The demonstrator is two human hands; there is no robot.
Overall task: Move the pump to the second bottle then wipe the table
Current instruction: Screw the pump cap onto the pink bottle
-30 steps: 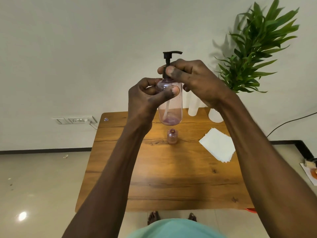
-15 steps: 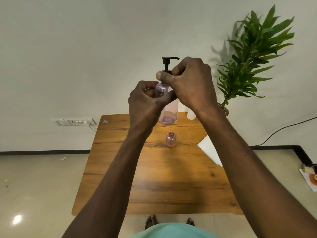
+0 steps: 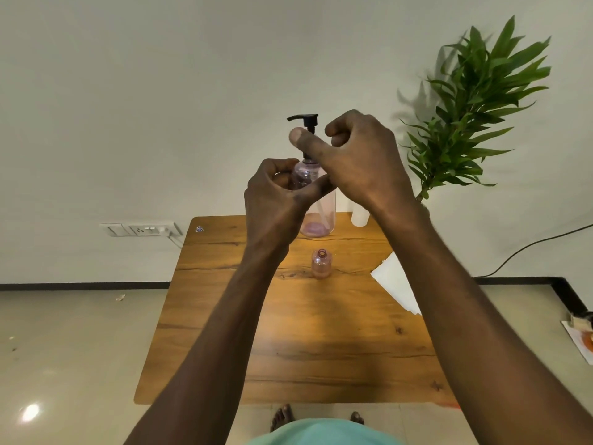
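Observation:
I hold a clear pink bottle [image 3: 319,216] up in the air above the wooden table [image 3: 288,342]. My left hand [image 3: 276,200] grips the bottle's shoulder. A black pump [image 3: 306,122] sits in its neck, nozzle pointing left. My right hand [image 3: 356,155] has its fingers curled round the pump's collar, thumb stretched across the stem. A little pink liquid and the dip tube show at the bottle's bottom. A second, small pink bottle [image 3: 321,263] stands open-necked on the table below. A stack of white paper napkins [image 3: 396,285] lies at the table's right, partly hidden by my right forearm.
A white bottle [image 3: 359,215] stands at the table's back edge. A green potted plant [image 3: 475,107] rises at the back right. A wall socket [image 3: 141,229] with a plug sits left of the table. My bare feet [image 3: 282,415] show under the near edge.
The pump's nozzle has swung from pointing right to pointing left as my right hand turned on the collar. The bottle stays held in the air.

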